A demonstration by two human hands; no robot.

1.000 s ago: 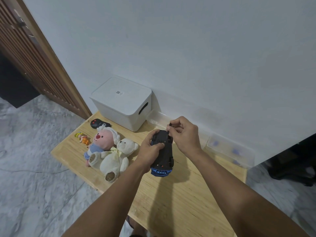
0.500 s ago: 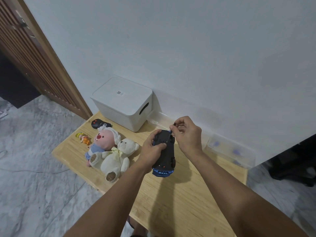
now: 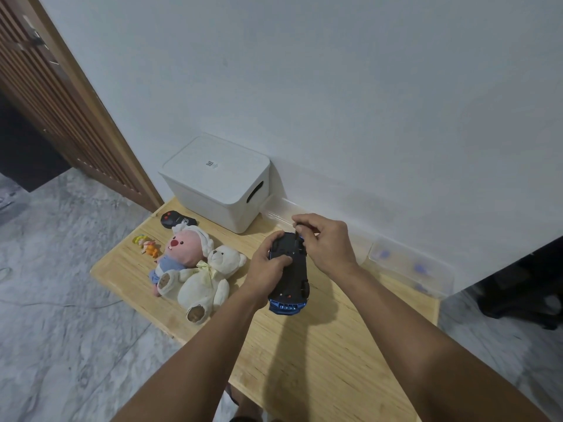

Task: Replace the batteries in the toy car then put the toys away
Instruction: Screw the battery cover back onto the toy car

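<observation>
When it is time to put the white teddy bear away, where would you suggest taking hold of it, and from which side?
I would grip the white teddy bear around its torso, coming down from above on its right flank. It lies on its back on the wooden table, belly up, and that flank is clear. The pink plush presses against its other side, so a grasp there would likely drag both.

A small printed label, too tiny to read, on the white storage box [image 3: 213, 178] lid.
</observation>
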